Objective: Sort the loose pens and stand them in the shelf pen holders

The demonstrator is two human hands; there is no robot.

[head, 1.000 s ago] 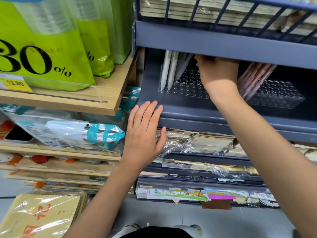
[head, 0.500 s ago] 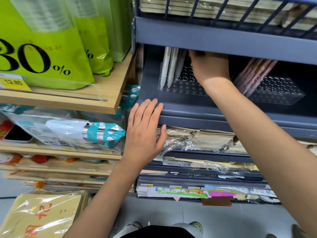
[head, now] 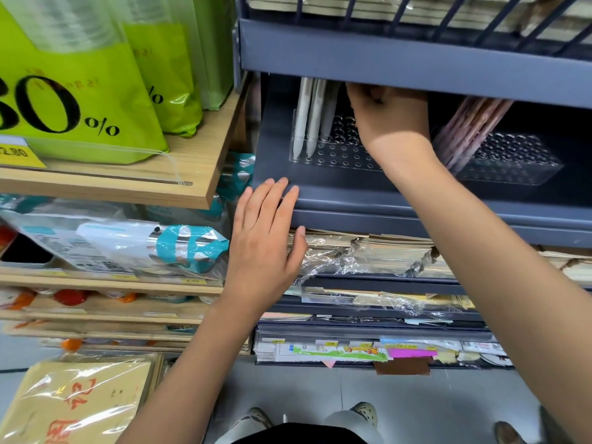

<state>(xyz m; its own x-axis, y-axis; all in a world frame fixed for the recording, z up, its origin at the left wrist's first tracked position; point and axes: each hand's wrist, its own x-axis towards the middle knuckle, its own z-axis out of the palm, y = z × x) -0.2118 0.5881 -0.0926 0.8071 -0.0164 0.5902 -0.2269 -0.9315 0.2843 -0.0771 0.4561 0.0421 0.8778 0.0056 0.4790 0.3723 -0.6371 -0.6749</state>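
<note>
A clear perforated pen holder [head: 339,155] sits on the grey shelf [head: 368,216], with white pens [head: 309,116] leaning in its left end. A second clear holder [head: 512,161] to the right carries a bundle of pink pens [head: 471,129]. My right hand [head: 390,116] reaches deep under the upper shelf, above the left holder; its fingers are hidden, so whatever they may hold cannot be seen. My left hand [head: 266,241] lies flat with straight fingers against the shelf's front lip.
Green bags [head: 96,91] stand on a wooden shelf [head: 128,184] at left. Wrapped paper stacks [head: 368,251] fill the tiers under the grey shelf. Packaged goods [head: 144,241] lie lower left. The upper shelf front [head: 416,59] overhangs the holders closely.
My right hand has shifted left inside the shelf, away from the pink pens and closer to the white ones. My left hand stays on the shelf edge.
</note>
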